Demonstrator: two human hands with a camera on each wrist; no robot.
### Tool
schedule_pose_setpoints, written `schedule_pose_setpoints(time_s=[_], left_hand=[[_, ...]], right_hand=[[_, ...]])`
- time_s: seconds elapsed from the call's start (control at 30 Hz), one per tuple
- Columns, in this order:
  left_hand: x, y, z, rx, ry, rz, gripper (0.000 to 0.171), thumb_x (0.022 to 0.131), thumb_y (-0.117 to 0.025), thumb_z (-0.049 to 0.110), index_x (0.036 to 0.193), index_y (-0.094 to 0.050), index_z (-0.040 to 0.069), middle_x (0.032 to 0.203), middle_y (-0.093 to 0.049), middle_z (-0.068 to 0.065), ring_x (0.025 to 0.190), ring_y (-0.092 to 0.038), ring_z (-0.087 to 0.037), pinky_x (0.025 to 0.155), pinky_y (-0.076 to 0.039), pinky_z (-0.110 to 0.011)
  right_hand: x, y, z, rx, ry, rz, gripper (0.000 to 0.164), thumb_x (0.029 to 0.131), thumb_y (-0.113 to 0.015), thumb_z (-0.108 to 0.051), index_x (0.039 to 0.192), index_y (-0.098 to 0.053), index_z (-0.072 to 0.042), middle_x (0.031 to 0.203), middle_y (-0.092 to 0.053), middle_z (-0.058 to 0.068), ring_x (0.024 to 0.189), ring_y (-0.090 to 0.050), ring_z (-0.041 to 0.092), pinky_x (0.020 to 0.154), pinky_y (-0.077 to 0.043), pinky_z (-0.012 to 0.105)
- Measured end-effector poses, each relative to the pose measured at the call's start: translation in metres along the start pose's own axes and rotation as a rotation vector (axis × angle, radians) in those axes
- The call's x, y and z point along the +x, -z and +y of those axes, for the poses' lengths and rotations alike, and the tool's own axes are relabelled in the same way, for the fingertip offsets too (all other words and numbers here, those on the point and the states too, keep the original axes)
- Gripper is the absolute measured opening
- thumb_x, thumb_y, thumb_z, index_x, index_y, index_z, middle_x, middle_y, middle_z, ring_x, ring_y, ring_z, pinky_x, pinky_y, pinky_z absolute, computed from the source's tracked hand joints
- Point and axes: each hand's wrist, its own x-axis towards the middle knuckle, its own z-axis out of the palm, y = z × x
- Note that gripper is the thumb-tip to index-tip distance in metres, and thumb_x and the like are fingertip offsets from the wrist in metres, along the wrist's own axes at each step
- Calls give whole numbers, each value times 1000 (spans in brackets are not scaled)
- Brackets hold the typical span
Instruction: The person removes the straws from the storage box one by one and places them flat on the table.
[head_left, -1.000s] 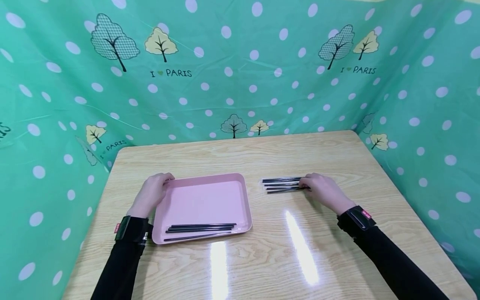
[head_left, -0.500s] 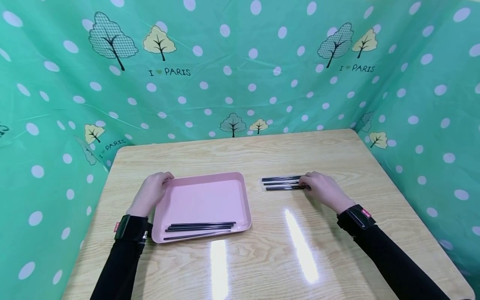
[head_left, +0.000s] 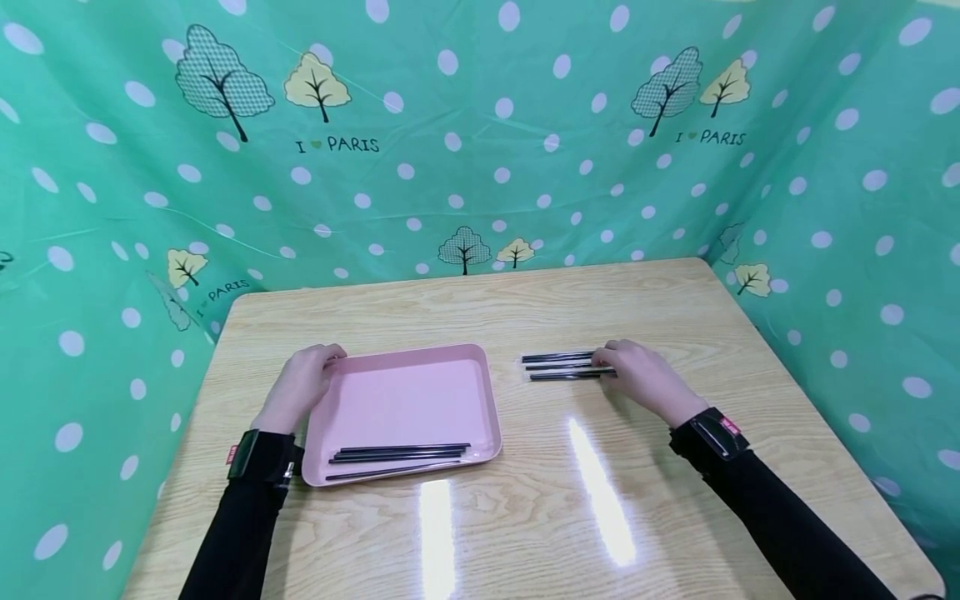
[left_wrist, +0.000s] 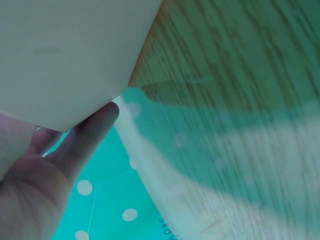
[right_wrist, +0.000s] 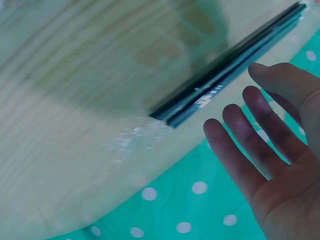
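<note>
Just right of the pink tray point(head_left: 408, 402), on the wood-grain tabletop point(head_left: 525, 517), we observed wrapped black sticks point(head_left: 558, 358) lying flat and nearly parallel, with clear film point(right_wrist: 135, 137) at their left ends. The right hand point(head_left: 639, 379) was at their right ends; in the right wrist view we saw its thumb and fingers spread apart, but we could not tell whether they touched the sticks. A narrow band of wood separated these sticks from the tray's right rim. Inside the tray, we found dark sticks point(head_left: 401, 456) along the near rim, one slightly askew and closest to it, while the pink floor extended behind them to the far rim. The left hand point(head_left: 298, 383) held the tray's far left corner, its fingers bent about the rim; the tray hid part of that hand in the left wrist view. We noted the two hands well apart, with tray and sticks between them. Toward the near side, wood stretched in front of both, crossed by two bright reflections point(head_left: 437, 533), and a further strip ran behind to the tabletop's far edge. The tabletop's left edge passed near the left hand. Beyond the edges we saw a green dotted curtain point(head_left: 480, 200).
</note>
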Motion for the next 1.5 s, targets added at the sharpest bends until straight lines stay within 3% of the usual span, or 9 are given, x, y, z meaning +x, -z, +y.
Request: schedule_pose_setpoints(time_s=[0.4, 0.7, 0.93, 1.13, 1.5], left_hand=[[0, 1, 0, -7, -2, 1, 21, 95, -58, -13, 109, -72, -7, 107, -72, -29, 107, -69, -47, 94, -58, -59], [-2, 1, -2, 1, 9, 2, 21, 96, -58, -12, 110, -72, -6, 107, -72, -28, 106, -68, -46, 94, -58, -58], [-1, 0, -2, -2, 13, -7, 22, 95, -58, -13, 111, -71, -6, 109, -72, -28, 108, -68, -46, 96, -57, -59], [-1, -1, 0, 8, 15, -5, 22, 96, -58, -13, 111, -71, -6, 109, -72, -28, 108, -68, -47, 95, -57, -59], [-1, -1, 1, 13, 11, 8, 20, 95, -59, -13, 109, -72, -5, 106, -72, -27, 105, -69, -47, 93, -58, -59]], right_hand=[[19, 16, -52, 29, 45, -54, 27, 83, -81, 1, 109, -74, -7, 101, -74, 10, 89, -70, 22, 75, -62, 39], [43, 18, -105, 38, 154, -35, 28, 86, -80, -3, 113, -74, -7, 104, -74, 10, 92, -70, 23, 77, -62, 38], [56, 9, -144, 66, 222, -36, 25, 88, -80, -8, 112, -73, -8, 104, -73, 8, 93, -69, 21, 78, -61, 35], [67, -4, -181, 79, 258, -117, 26, 91, -79, -13, 116, -72, -10, 106, -72, 5, 94, -68, 17, 79, -61, 29], [78, -26, -229, 1, 365, -146, 21, 92, -76, -18, 113, -73, -17, 102, -72, -2, 97, -69, 15, 82, -59, 25]])
